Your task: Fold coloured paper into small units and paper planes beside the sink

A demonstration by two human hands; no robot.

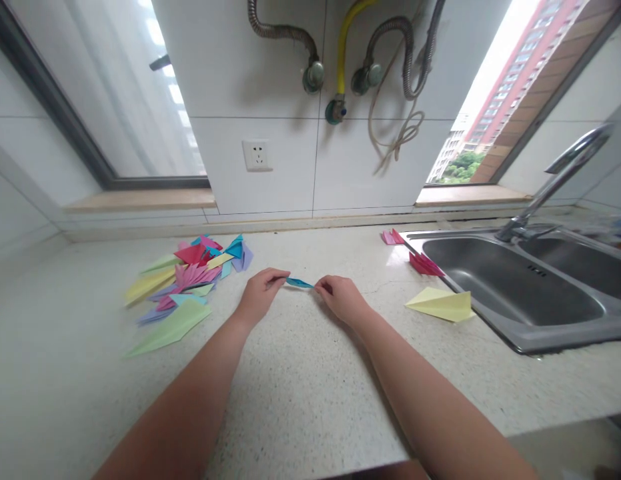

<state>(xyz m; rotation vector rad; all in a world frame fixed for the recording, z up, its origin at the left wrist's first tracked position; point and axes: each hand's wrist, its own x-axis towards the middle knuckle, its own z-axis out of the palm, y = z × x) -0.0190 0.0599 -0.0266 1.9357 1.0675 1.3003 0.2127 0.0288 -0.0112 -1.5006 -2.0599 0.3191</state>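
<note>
The person's left hand (261, 291) clamped thumb and fingers on one end of the blue folded paper (299, 283), the right hand (341, 298) on the opposite end.

The sink (545, 337) sits in the tabletop (300, 380), faucet (549, 190) at its back edge. Just left of it lie a paper plane (440, 303) and, behind that, two folded papers (424, 264). Farther left of the sink come the right fingers (327, 285), a folded slip (299, 283), then the left fingers (275, 276); farthest left, a paper pile (191, 277).

two hands (261, 297), one faucet (545, 193)
</note>
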